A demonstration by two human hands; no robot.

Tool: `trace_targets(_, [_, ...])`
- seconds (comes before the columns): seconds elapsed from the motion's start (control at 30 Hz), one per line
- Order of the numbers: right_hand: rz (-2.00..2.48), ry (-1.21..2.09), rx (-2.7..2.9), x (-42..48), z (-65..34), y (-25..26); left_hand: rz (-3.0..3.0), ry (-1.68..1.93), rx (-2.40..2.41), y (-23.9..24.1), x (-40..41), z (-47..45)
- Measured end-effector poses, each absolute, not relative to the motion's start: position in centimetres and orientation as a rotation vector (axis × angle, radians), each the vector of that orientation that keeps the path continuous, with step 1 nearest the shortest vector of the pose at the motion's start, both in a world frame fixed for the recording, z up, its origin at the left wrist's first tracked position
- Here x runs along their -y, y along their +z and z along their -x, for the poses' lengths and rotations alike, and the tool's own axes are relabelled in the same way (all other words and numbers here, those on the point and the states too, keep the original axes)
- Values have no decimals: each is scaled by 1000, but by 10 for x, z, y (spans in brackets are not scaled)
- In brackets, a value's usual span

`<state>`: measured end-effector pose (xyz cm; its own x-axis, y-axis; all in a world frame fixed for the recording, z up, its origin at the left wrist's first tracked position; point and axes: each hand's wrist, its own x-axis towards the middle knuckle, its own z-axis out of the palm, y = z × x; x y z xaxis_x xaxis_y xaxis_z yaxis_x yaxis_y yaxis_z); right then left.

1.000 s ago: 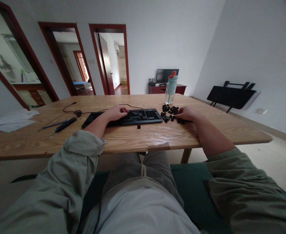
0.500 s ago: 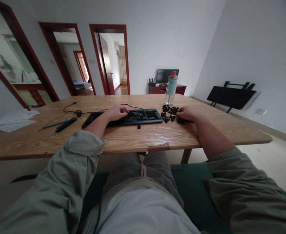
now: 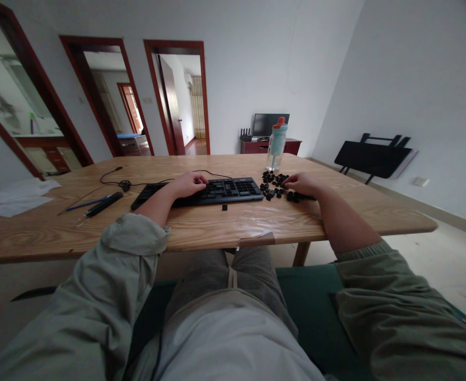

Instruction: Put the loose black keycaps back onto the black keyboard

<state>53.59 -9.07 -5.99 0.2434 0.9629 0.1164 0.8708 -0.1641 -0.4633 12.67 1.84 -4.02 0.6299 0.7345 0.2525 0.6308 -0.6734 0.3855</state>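
A black keyboard [image 3: 233, 189] lies on the wooden table [image 3: 201, 225] in front of me. My left hand [image 3: 188, 183] rests on its left half with the fingers curled down onto the keys. To the right of the keyboard lies a pile of loose black keycaps [image 3: 273, 182]. My right hand [image 3: 303, 183] sits at the right edge of that pile, fingers bent together over the keycaps; what they pinch is too small to make out. One single keycap [image 3: 225, 207] lies alone in front of the keyboard.
A clear water bottle with a red cap [image 3: 276, 144] stands behind the keycaps. A black tool and a blue pen [image 3: 98, 203] lie at the left, with a cable [image 3: 125, 184] and white paper [image 3: 14, 196] further left. A folded black table [image 3: 372, 157] leans on the right wall.
The hands stay where they were; only the head camera has shifted slightly, moving the scene a little to the left.
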Motion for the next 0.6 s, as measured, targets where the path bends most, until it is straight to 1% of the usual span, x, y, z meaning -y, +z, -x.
trace_targets(0.33, [2135,196,1690,91,-534,-60,-2591,566,-1114,-43,-23,-126])
trace_targets(0.6, [2133,267,1731,90,-533,-63,-2592,567,-1139,-41,-19,-127])
